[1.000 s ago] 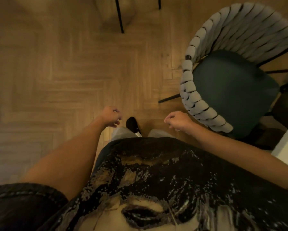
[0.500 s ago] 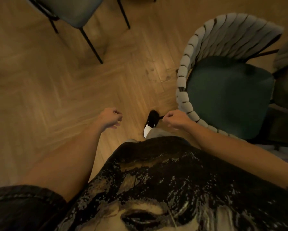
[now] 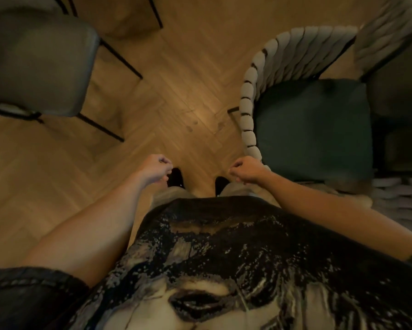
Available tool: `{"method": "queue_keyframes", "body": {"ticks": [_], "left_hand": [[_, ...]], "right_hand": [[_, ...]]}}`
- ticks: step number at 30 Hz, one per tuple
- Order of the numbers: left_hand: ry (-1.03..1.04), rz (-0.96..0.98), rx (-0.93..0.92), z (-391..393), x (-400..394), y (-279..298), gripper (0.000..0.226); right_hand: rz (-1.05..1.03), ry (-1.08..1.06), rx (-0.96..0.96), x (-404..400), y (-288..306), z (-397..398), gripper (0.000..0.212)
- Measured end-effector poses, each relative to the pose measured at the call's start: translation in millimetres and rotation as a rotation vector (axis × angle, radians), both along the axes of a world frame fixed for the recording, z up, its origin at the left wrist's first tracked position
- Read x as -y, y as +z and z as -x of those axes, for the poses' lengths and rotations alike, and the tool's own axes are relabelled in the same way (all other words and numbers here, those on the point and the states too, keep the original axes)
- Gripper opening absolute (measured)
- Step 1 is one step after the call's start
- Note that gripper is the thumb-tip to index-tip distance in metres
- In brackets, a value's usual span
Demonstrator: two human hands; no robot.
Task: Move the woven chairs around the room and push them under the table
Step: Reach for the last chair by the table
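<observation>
Nearest: my left hand [image 3: 155, 169] and right hand [image 3: 244, 169], both loosely curled, holding nothing, apart over the floor [image 3: 181, 96]. Beyond, to my right: woven chair [image 3: 302, 110], not touched. Prob. light w/ stiff frame; best gripped at the padded back rim. Far left: plain chair [image 3: 38, 65].

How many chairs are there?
3. A woven chair with a dark green seat sits at the right, a grey-seated chair at upper left, and part of another woven chair at the top right corner. More may be out of view.
</observation>
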State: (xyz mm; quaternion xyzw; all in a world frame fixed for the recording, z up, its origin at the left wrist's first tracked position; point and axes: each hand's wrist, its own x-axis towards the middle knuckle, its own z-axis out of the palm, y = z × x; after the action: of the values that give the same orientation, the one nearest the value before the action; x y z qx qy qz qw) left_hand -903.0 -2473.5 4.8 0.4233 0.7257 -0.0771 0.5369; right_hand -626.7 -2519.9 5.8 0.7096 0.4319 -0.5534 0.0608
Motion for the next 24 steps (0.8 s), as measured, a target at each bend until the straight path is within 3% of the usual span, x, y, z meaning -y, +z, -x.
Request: {"method": "queue_keyframes", "body": {"ticks": [9, 14, 24], "left_hand": [[-0.402, 0.029, 0.027, -16.5, -119.3, 9.5, 0.015], [-0.635, -0.008, 0.006, -52.7, -164.4, 5.8, 0.011], [-0.888, 0.04, 0.065, -155.3, -230.3, -0.8, 0.02]], "right_hand": [[-0.049, -0.531, -0.022, -12.5, -9.3, 24.9, 0.025], [-0.027, -0.703, 0.01, -7.9, -9.6, 28.6, 0.014], [0.022, -1.17, -0.057, -16.3, -24.3, 28.9, 0.016]]}}
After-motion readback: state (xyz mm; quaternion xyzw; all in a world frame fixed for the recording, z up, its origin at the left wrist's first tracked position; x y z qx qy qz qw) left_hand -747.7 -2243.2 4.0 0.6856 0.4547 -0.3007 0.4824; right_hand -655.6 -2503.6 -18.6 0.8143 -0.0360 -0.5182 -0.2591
